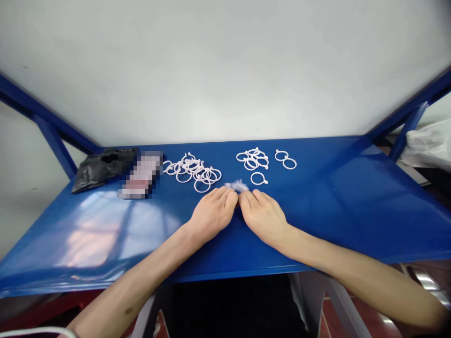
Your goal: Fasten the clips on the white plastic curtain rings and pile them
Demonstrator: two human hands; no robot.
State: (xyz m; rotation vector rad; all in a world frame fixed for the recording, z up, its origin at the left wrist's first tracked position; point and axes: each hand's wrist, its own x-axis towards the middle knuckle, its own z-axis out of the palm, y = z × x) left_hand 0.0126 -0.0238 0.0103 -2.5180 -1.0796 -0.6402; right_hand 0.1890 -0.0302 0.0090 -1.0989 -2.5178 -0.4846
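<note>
My left hand (213, 211) and my right hand (262, 213) rest side by side on the blue shelf (334, 206), knuckles up and fingers curled. Together they pinch a small white ring piece (237, 186) that is blurred between the fingertips. A loose pile of white plastic rings (192, 171) lies just beyond my left hand. A smaller group of white rings (252, 160) lies beyond my right hand, with a single ring (259, 178) nearest the fingers and two more rings (286, 159) to the right.
A black plastic bag (100, 168) and a blurred-out flat item (141, 174) lie at the shelf's left. A white wall rises behind. Blue frame posts (52, 141) stand on both sides. White plastic wrap (428, 143) sits at the far right.
</note>
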